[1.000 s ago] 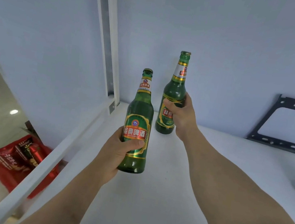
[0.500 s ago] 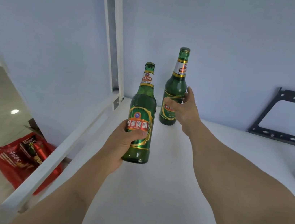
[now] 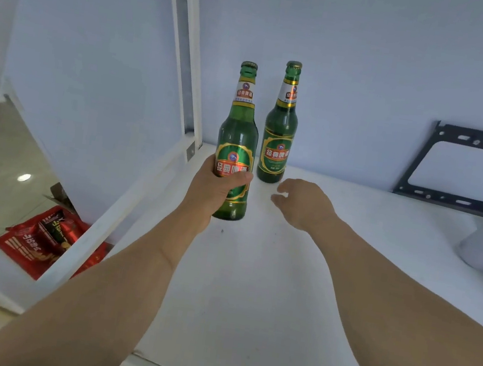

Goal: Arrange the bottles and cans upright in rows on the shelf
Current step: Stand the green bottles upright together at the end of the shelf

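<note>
Your left hand (image 3: pixel 214 188) grips a green glass bottle (image 3: pixel 236 148) round its labelled belly, upright over the white shelf (image 3: pixel 249 292); your right hand (image 3: pixel 302 205) hangs loosely curled and empty, just short of a second bottle (image 3: pixel 278 135) standing near the back wall. Glass is likely heavy, smooth and breakable: hold the body, not the neck

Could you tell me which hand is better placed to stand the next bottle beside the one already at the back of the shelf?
Left, probably. The left hand grips the near bottle upright, beside the back bottle standing against the wall. The right hand holds nothing, fingers loose, apart from both.
</note>
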